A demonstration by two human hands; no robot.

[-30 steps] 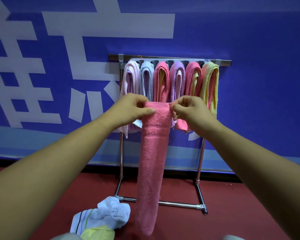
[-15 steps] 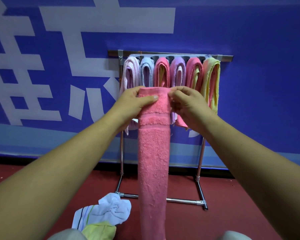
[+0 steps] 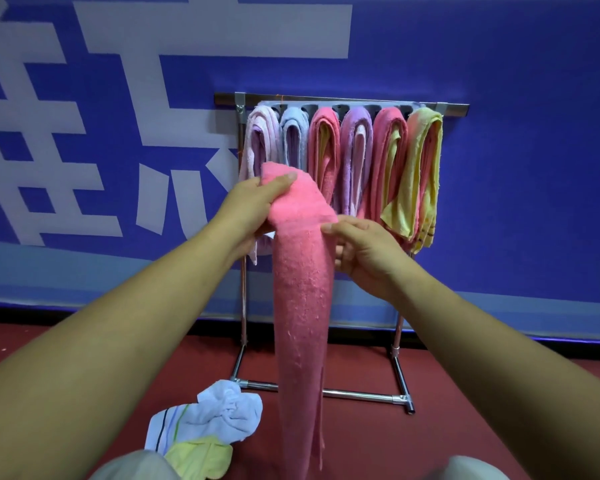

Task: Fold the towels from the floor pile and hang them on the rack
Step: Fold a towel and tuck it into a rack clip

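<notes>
A long pink towel (image 3: 302,306), folded into a narrow strip, hangs down in front of me almost to the floor. My left hand (image 3: 253,209) grips its top end, thumb on the front. My right hand (image 3: 364,254) pinches the towel's right edge a little lower, thumb on the front and fingers behind. Behind stands the metal rack (image 3: 340,100), with several folded towels (image 3: 357,157) draped side by side over its top bar. The floor pile (image 3: 205,431) of white, striped and yellow towels lies at the lower left, near the rack's foot.
The rack's base bar (image 3: 357,394) runs across the red floor (image 3: 465,427) just behind the hanging towel. A blue banner wall (image 3: 516,168) with large white characters stands right behind the rack. My knees show at the bottom edge.
The towel's top end has tipped over to the left under my left hand. My right hand has slid down and now holds the right edge lower.
</notes>
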